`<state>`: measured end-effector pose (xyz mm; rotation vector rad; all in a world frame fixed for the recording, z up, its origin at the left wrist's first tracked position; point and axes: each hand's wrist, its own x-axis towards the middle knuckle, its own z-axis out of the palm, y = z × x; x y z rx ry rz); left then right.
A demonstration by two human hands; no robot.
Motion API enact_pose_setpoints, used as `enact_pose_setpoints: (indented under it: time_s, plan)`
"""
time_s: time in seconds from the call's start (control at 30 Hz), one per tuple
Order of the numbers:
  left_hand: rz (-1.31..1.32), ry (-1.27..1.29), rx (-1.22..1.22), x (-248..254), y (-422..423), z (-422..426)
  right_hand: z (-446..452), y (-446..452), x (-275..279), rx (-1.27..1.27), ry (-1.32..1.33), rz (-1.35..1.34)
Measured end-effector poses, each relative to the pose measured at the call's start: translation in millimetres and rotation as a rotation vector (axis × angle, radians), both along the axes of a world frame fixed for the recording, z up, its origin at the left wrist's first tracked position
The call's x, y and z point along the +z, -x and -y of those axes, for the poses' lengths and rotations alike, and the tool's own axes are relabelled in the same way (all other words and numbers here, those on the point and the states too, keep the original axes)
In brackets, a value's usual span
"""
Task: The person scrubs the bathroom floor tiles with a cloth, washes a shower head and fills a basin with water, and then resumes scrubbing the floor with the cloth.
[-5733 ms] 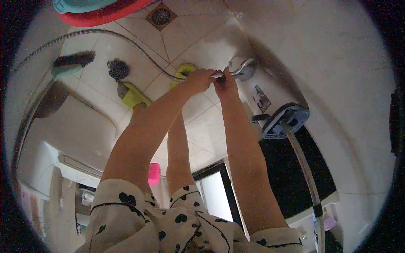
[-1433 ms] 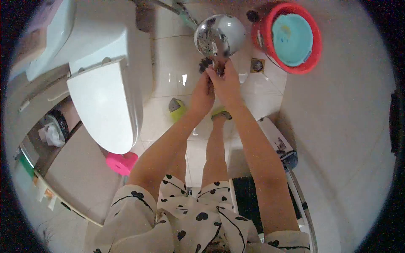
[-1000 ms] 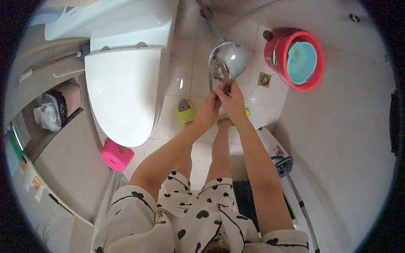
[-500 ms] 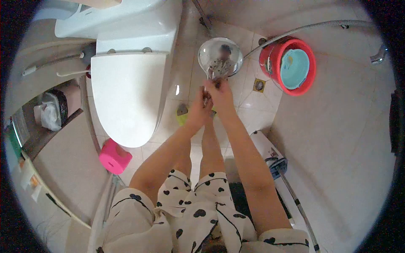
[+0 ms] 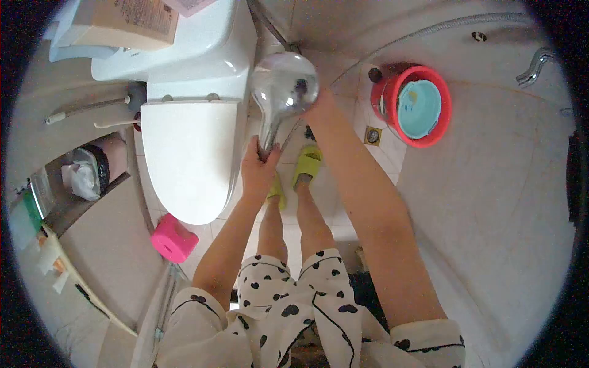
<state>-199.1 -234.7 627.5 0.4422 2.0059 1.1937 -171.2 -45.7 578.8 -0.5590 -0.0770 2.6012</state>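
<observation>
A shiny chrome shower head (image 5: 283, 83) hangs over the tiled floor, its round part up and its handle pointing down. My left hand (image 5: 259, 164) is wrapped round the lower end of the handle. At the right edge of the round part is my right hand (image 5: 317, 105), partly hidden behind it, so its fingers do not show. A grey flexible hose (image 5: 429, 29) curves across the wall at the upper right, and its lower stretch runs down behind my right hand.
Left stands a white toilet (image 5: 189, 156) with a closed lid, boxes (image 5: 126, 23) on its tank. A pink stool (image 5: 174, 238) is below it. At the right are a red bucket (image 5: 443, 101) holding a light-blue basin (image 5: 419, 116), a floor drain (image 5: 372, 135) and a wall spout (image 5: 535, 66).
The shower head has moved left and nearer to the camera. My hands have come apart: the left is lower on the handle, the right has gone up beside the round part.
</observation>
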Motion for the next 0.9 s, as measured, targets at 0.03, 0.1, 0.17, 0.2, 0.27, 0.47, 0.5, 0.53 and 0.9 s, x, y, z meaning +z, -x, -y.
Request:
enact_pose_setpoints:
  time_s: [0.03,0.1,0.17,0.2,0.27,0.47,0.5,0.53,0.9]
  plan:
    - [-0.032,-0.034,0.025,0.2,5.4,-4.1,-2.7,6.7,26.7,-0.002,0.085,0.047]
    - [-0.096,-0.103,0.071,0.3,18.2,-15.8,-5.7,30.4,90.9,0.037,0.071,0.197]
    - [-0.042,-0.138,0.061,7.9,30.4,-26.8,-20.8,40.1,83.8,0.096,0.042,0.003]
    - [-0.017,-0.171,0.054,10.6,35.5,-32.0,-30.2,46.1,77.8,0.126,0.026,-0.094]
    - [0.020,-0.230,0.043,17.7,44.2,-41.1,-46.4,56.2,64.9,0.184,0.002,-0.282]
    - [0.050,-0.298,0.050,28.3,56.7,-59.7,-82.0,80.4,33.2,0.194,-0.561,0.108]
    - [0.011,-0.271,0.046,29.6,57.9,-61.8,-86.5,87.9,27.7,0.170,-0.371,0.082]
    - [-0.030,-0.245,0.042,29.7,59.3,-63.7,-88.8,93.0,21.4,0.134,-0.211,0.065]
    - [-0.156,-0.125,0.201,10.4,56.2,-93.7,-133.7,148.9,-32.7,-0.143,0.135,0.049]
